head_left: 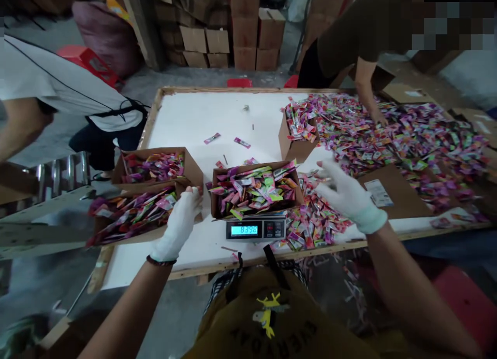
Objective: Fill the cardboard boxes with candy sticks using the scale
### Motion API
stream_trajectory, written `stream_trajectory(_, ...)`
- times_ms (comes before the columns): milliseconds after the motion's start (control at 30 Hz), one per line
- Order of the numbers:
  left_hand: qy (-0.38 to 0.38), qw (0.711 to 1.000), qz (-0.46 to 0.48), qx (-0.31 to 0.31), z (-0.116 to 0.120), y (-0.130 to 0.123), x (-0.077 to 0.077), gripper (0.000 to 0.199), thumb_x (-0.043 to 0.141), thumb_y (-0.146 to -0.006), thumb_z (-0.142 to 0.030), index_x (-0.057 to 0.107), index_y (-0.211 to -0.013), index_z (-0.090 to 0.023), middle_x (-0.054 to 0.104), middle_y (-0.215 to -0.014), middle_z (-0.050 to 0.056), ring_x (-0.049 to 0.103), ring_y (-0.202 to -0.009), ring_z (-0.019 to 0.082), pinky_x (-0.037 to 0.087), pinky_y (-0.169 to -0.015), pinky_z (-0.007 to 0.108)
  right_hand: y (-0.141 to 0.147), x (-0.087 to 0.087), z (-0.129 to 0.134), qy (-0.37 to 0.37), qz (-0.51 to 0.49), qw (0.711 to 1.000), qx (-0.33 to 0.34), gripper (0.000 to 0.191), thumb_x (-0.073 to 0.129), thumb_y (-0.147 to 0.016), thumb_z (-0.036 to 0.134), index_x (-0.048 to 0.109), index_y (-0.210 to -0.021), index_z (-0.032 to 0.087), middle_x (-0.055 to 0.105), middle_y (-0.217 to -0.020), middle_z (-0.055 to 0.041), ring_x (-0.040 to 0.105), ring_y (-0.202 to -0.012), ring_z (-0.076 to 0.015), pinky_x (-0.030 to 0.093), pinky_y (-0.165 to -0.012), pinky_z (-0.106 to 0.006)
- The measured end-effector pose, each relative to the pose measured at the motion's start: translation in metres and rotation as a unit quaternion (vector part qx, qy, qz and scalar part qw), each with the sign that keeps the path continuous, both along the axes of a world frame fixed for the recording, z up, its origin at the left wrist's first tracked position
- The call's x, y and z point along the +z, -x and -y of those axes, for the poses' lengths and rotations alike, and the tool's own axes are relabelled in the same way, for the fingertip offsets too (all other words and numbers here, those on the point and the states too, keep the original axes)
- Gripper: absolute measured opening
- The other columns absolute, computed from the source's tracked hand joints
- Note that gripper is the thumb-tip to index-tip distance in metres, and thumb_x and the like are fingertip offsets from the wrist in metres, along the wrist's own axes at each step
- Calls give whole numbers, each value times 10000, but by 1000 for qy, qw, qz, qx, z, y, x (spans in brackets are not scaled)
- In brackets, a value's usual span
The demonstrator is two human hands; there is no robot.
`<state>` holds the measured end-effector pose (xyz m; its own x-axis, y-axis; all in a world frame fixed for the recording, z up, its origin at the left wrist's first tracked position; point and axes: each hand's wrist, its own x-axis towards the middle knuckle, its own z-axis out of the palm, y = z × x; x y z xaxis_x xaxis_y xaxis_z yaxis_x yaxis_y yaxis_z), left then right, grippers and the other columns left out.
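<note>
Left hand (177,225), gloved, fingers curled at the rim of a cardboard box (128,238) of packets (132,215); firmness of grip cannot be told. Right hand (349,194), gloved, open, empty, just above loose packets (314,219), beside a second box (301,198) on a digital scale (256,228) reading 8398.

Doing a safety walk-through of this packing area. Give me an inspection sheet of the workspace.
Surface: white-topped table with a wooden frame.
Job's things: cardboard box of mixed sachets on a digital scale, display lit; three more filled boxes.
Clutter: loose sachets across the right side; labelled cardboard sheet.
Hands: both white-gloved. Left hand at the corner of the nearer left box; right hand open above the loose sachets.
Cables: nothing seen.
Surroundings: stacked cartons, red stool, co-worker in white, co-worker in a dark top.
</note>
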<state>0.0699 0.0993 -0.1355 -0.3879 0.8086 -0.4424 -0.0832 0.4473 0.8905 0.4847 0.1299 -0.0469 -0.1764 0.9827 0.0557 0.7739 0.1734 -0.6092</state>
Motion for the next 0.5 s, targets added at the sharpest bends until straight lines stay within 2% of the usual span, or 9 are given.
stream_trajectory(133, -36, 993, 96, 49, 21, 13, 8, 587, 577, -952, -645, 668, -1310, -188, 616, -1590, 194, 600, -1459, 324, 409, -1268, 518, 4, 36, -2, -90, 4, 994, 69, 442, 634, -971, 380, 669, -1369, 191, 765, -1117, -128, 748, -879, -254, 627, -813, -399)
stream_trajectory(300, -57, 987, 131, 78, 37, 15, 12, 583, 639, -929, -634, 688, -1298, -186, 577, -1631, 192, 552, -1503, 333, 336, -1314, 528, 40, 51, -12, -170, 95, 964, 181, 411, 596, -980, 256, 709, -1371, 193, 755, -1254, -131, 719, -1121, -292, 608, -982, -435)
stream_trajectory(367, -60, 985, 140, 84, 44, 18, 9, 586, 673, -906, -631, 685, -1297, -194, 558, -1654, 178, 548, -1504, 329, 347, -1312, 522, 57, 53, -14, -159, 142, 949, 232, 444, 592, -971, 204, 713, -1399, 189, 736, -1348, -135, 707, -1159, -290, 595, -1012, -426)
stream_trajectory(500, -66, 989, 109, 77, 59, 29, -4, 638, 652, -913, -688, 690, -1347, -221, 605, -1611, 153, 551, -1504, 332, 378, -1295, 551, 84, 55, -18, -64, 218, 930, 290, 508, 581, -955, 149, 707, -1445, 204, 699, -1433, -127, 732, -1077, -266, 594, -956, -391)
